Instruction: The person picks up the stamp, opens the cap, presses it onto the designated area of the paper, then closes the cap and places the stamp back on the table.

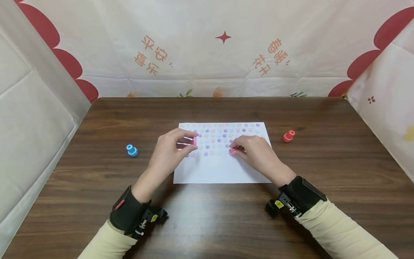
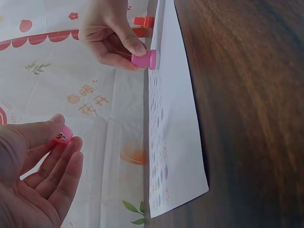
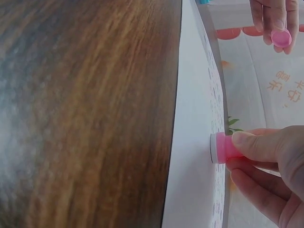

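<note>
The left hand (image 1: 169,148) pinches a pink cap (image 2: 65,134), seemingly hollow, above the paper (image 1: 210,173); the right hand (image 1: 257,153) pinches a pink stamp (image 3: 229,147), base down at the printed rows; a blue stamp (image 1: 132,150) and red stamp (image 1: 288,136) flank them

I count three small knob-handled plastic stamps: one pink stamp (image 3: 229,148), one blue stamp (image 1: 132,150), one red stamp (image 1: 288,136). There is one round pink plastic cap (image 3: 281,39), one white rectangular paper sheet (image 1: 220,171) and one brown wood-grain surface (image 1: 220,223). I see two bare hands, a left hand (image 1: 168,149) and a right hand (image 1: 258,151), two black wristbands (image 1: 128,212), two cream cloth sleeves (image 1: 343,230), and one red four-pointed star (image 1: 223,37).
</note>
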{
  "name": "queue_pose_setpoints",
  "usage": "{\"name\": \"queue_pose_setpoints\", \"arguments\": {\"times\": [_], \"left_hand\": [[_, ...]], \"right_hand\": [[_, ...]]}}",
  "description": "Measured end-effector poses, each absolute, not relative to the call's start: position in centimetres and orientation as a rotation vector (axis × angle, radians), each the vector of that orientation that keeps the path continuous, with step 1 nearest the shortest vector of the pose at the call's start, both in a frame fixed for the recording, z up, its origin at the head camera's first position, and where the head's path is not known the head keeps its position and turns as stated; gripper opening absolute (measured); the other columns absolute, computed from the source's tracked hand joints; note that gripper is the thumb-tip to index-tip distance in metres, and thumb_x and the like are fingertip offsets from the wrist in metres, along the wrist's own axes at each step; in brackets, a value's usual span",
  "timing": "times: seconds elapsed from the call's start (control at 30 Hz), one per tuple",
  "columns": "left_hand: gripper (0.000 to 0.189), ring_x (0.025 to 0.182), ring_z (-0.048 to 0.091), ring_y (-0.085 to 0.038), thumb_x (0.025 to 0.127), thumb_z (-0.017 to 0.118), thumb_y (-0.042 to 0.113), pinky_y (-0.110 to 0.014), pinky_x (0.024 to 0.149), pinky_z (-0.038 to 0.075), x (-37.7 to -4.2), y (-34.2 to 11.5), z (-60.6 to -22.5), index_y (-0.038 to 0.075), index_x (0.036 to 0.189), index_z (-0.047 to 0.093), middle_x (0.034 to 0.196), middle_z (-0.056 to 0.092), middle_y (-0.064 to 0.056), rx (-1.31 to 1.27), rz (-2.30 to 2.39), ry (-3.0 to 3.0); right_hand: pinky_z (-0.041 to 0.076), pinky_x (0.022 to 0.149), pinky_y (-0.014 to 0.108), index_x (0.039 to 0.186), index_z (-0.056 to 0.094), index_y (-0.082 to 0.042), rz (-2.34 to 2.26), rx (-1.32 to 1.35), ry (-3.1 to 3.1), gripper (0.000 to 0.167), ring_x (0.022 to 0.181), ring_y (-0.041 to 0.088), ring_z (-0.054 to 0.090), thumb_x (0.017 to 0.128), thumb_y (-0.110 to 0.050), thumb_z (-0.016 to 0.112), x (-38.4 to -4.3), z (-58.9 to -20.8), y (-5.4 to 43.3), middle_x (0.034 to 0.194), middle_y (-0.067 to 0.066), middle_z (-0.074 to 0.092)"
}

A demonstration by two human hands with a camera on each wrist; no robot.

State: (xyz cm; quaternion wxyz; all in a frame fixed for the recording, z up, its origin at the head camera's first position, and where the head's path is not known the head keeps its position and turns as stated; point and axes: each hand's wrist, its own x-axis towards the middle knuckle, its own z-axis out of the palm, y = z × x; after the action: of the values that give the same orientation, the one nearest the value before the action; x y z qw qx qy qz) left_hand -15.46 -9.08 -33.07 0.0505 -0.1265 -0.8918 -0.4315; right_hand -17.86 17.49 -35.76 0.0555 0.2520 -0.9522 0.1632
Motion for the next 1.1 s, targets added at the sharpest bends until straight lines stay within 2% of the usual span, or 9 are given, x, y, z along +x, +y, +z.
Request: {"name": "queue_pose_setpoints", "arguments": {"times": [0.23, 0.4, 1.1], "left_hand": [[0.034, 0.097, 0.073, -0.021, 0.082, 0.082, 0.013, -0.036, 0.086, 0.061, -15.6, -9.0, -33.2, 0.01, 0.115, 0.073, 0.111, 0.073, -0.008, -0.396, -1.311, -2.714], [0.035, 0.097, 0.073, -0.022, 0.081, 0.082, 0.013, -0.039, 0.086, 0.061, -15.7, -9.4, -33.4, 0.01, 0.115, 0.073, 0.112, 0.073, -0.008, -0.368, -1.315, -2.718], [0.035, 0.098, 0.073, -0.02, 0.081, 0.083, 0.011, -0.036, 0.086, 0.061, -16.7, -9.9, -34.0, 0.01, 0.114, 0.074, 0.111, 0.072, -0.007, -0.356, -1.317, -2.735]], "right_hand": [[0.058, 0.083, 0.041, 0.099, 0.078, -0.011, 0.506, 0.762, -2.885, 0.016, 0.087, 0.018, 0.072, 0.084, -0.014, 0.08, -18.0, -35.7, 17.6, 0.094, 0.004, 0.078], [0.058, 0.084, 0.042, 0.1, 0.078, -0.01, 0.505, 0.771, -2.901, 0.016, 0.088, 0.019, 0.072, 0.085, -0.013, 0.079, -18.2, -35.8, 17.4, 0.095, 0.005, 0.078], [0.058, 0.079, 0.041, 0.098, 0.078, -0.012, 0.487, 0.766, -2.899, 0.014, 0.087, 0.018, 0.073, 0.084, -0.014, 0.08, -18.0, -36.0, 17.4, 0.092, 0.001, 0.078]]}}
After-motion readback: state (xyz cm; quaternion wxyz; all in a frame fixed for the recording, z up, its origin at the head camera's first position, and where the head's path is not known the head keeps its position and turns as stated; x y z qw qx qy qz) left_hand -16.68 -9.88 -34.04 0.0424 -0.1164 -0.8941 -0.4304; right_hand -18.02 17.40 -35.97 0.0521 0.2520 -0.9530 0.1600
